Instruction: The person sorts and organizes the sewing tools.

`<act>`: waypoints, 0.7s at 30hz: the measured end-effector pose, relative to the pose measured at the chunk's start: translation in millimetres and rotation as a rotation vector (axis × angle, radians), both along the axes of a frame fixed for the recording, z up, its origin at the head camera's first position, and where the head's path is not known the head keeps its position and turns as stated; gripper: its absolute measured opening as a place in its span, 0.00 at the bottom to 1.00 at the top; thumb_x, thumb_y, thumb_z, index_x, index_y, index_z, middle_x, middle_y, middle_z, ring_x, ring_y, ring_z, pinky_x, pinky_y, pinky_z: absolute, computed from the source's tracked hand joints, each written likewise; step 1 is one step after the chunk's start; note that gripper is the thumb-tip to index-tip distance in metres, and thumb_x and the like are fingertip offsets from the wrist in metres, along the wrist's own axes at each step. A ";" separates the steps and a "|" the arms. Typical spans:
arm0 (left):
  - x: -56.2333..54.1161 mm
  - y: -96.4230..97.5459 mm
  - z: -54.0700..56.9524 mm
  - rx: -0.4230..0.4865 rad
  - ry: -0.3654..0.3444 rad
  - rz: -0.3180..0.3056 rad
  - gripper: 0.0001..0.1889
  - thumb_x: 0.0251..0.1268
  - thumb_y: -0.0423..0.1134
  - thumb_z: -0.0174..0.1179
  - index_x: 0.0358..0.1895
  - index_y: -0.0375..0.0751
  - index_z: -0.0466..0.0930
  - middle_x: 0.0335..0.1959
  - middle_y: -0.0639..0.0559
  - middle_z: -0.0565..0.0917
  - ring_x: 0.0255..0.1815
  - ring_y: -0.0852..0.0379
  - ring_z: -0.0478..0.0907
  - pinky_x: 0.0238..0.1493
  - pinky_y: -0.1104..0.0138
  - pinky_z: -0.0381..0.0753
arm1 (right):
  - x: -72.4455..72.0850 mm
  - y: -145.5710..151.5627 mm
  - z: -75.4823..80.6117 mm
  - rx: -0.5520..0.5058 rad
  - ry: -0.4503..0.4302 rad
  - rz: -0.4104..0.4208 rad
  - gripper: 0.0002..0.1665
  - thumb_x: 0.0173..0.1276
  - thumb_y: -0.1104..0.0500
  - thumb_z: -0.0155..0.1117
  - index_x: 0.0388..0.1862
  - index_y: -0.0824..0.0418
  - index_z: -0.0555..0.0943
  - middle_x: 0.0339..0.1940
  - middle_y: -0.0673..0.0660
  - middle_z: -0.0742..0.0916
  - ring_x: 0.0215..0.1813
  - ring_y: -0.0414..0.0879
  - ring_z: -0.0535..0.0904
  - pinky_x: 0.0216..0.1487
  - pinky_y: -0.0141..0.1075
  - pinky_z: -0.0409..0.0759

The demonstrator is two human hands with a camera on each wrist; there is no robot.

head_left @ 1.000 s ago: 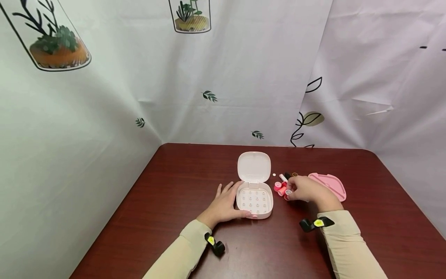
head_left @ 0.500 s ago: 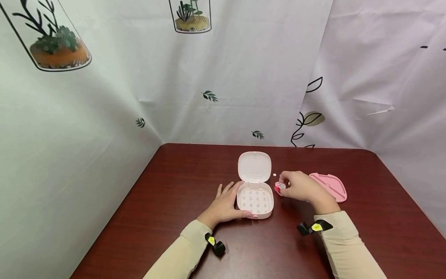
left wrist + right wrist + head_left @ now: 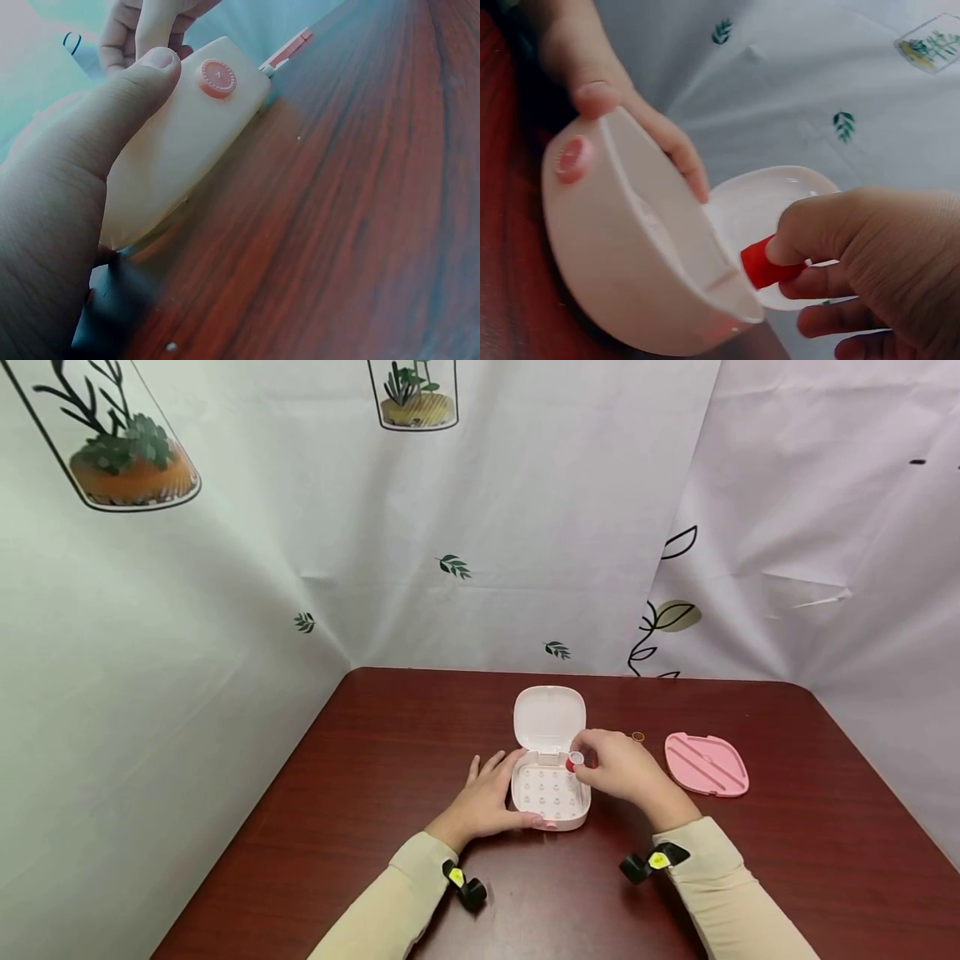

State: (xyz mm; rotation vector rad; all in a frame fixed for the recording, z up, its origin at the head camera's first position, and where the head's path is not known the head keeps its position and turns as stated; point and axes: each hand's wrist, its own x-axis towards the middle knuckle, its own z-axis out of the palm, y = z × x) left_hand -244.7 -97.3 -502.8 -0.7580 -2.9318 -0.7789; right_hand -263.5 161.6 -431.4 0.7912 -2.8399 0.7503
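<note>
A pale pink box (image 3: 558, 823) with rows of small pegs on its inner floor stands on the table, its lid (image 3: 550, 717) raised at the back. My left hand (image 3: 483, 803) grips the box at its left side, thumb along the front wall near a round pink button (image 3: 217, 79). Above the box's right rear corner, my right hand (image 3: 621, 766) pinches a small red thread spool (image 3: 759, 262) between thumb and fingers. In the head view the spool's white end shows. The right wrist view has the spool right by the rim, in front of the lid.
A flat pink tray (image 3: 705, 766) with a slanted groove lies to the right. Near it is a small gold-coloured ring (image 3: 637, 737), and my right hand hides the spot beside it. White printed cloth (image 3: 487, 610) hangs behind the table (image 3: 420, 718).
My right hand has picked the red thread spool from the pile at the right and carried it left, over the box. The left hand has stayed on the box.
</note>
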 end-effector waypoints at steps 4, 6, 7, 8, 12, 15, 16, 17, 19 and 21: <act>-0.3 0.0 -0.8 -0.004 0.000 0.002 0.59 0.46 0.77 0.65 0.80 0.56 0.51 0.74 0.51 0.69 0.79 0.45 0.56 0.75 0.36 0.42 | -0.2 -7.4 -6.6 -0.016 0.038 -0.023 0.09 0.59 0.59 0.72 0.39 0.55 0.85 0.27 0.48 0.82 0.29 0.41 0.73 0.32 0.37 0.74; -0.6 0.0 -0.5 -0.008 -0.005 0.006 0.59 0.46 0.77 0.65 0.80 0.56 0.51 0.74 0.51 0.69 0.79 0.45 0.55 0.75 0.37 0.41 | -0.9 -11.7 -10.3 -0.007 0.056 -0.035 0.09 0.60 0.58 0.72 0.40 0.54 0.86 0.28 0.46 0.82 0.30 0.41 0.74 0.32 0.37 0.74; -0.7 0.1 -0.4 -0.010 -0.007 0.006 0.59 0.46 0.77 0.65 0.80 0.56 0.51 0.75 0.51 0.69 0.79 0.45 0.55 0.76 0.37 0.41 | -1.0 -13.8 -12.0 -0.002 0.061 -0.040 0.09 0.60 0.58 0.72 0.40 0.54 0.86 0.29 0.46 0.83 0.30 0.41 0.74 0.32 0.37 0.75; -0.8 0.2 -0.1 -0.011 -0.010 0.007 0.59 0.45 0.77 0.65 0.80 0.56 0.51 0.75 0.51 0.69 0.79 0.45 0.55 0.76 0.38 0.40 | -1.0 -15.9 -13.3 0.002 0.064 -0.043 0.09 0.60 0.58 0.72 0.40 0.55 0.87 0.29 0.47 0.84 0.30 0.41 0.74 0.33 0.38 0.75; -0.9 0.1 1.4 -0.013 -0.014 0.005 0.59 0.46 0.77 0.65 0.80 0.56 0.51 0.75 0.52 0.68 0.79 0.46 0.55 0.76 0.38 0.39 | -1.0 -23.5 -17.5 0.021 0.083 -0.052 0.10 0.59 0.57 0.72 0.40 0.56 0.88 0.31 0.49 0.86 0.33 0.43 0.76 0.35 0.40 0.77; -0.3 -0.1 2.6 -0.010 -0.013 0.002 0.59 0.46 0.76 0.66 0.80 0.55 0.51 0.75 0.51 0.68 0.79 0.45 0.54 0.76 0.38 0.39 | -1.2 -28.4 -20.0 0.023 0.104 -0.060 0.10 0.58 0.57 0.73 0.39 0.56 0.88 0.31 0.49 0.87 0.36 0.45 0.79 0.41 0.45 0.80; -0.1 -0.1 2.9 -0.011 -0.015 0.002 0.59 0.46 0.76 0.66 0.80 0.55 0.51 0.75 0.51 0.68 0.79 0.45 0.54 0.76 0.38 0.39 | -1.5 -29.9 -21.1 0.023 0.107 -0.061 0.10 0.58 0.57 0.73 0.39 0.56 0.89 0.31 0.48 0.87 0.36 0.45 0.79 0.43 0.46 0.80; 0.0 0.0 2.8 -0.010 -0.018 0.001 0.59 0.47 0.76 0.66 0.81 0.55 0.51 0.75 0.51 0.68 0.80 0.45 0.54 0.76 0.38 0.39 | -2.0 -31.3 -22.3 0.023 0.108 -0.057 0.09 0.58 0.57 0.74 0.38 0.56 0.89 0.31 0.48 0.87 0.37 0.45 0.80 0.44 0.47 0.80; 0.1 0.2 2.5 -0.010 -0.019 0.001 0.59 0.47 0.76 0.66 0.81 0.55 0.51 0.76 0.52 0.68 0.80 0.45 0.54 0.76 0.38 0.39 | -2.5 -33.6 -24.6 0.025 0.100 -0.055 0.09 0.58 0.56 0.74 0.39 0.55 0.89 0.31 0.48 0.87 0.37 0.45 0.81 0.45 0.47 0.81; -0.2 0.8 1.7 -0.011 -0.022 0.002 0.59 0.47 0.76 0.65 0.81 0.56 0.51 0.76 0.53 0.67 0.80 0.45 0.54 0.76 0.38 0.39 | -2.4 -35.3 -26.0 0.031 0.087 -0.052 0.10 0.59 0.55 0.74 0.39 0.55 0.89 0.32 0.48 0.87 0.38 0.44 0.81 0.43 0.45 0.81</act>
